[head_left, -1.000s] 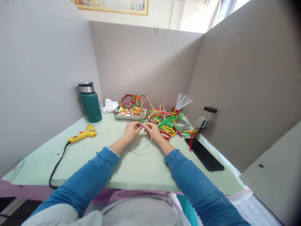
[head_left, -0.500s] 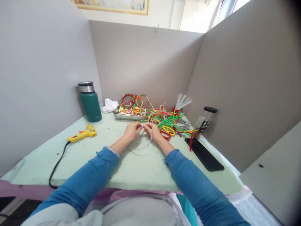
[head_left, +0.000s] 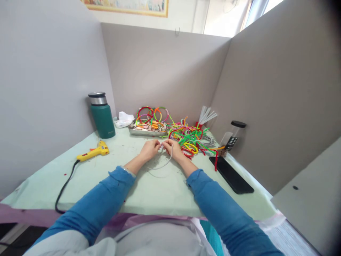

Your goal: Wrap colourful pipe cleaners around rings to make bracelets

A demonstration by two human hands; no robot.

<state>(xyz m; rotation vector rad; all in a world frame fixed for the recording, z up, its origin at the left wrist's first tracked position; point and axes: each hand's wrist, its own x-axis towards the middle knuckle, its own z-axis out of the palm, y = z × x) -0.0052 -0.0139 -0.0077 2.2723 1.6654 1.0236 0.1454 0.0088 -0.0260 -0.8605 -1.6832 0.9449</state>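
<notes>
Over the middle of the table, my left hand [head_left: 150, 149] and my right hand [head_left: 172, 148] meet fingertip to fingertip. Both are closed in a pinch on a thin, pale grey wire [head_left: 168, 162]. It curves down from my right fingers in an open loop and its far end points left above the tabletop. What exactly lies between the fingertips is too small to make out. Just beyond my right hand spreads a tangled heap of colourful pipe cleaners [head_left: 195, 137].
A metal tray [head_left: 147, 133] of small pieces stands at the back, with wrapped colourful rings [head_left: 145, 114] on it. To the left are a green bottle [head_left: 103, 119] and a yellow glue gun [head_left: 93, 152]. White sticks [head_left: 206, 115], a clear jar [head_left: 232, 138] and a black phone [head_left: 231, 175] are right.
My fingertips have shifted very slightly against each other at the wire. Everything else stays in place.
</notes>
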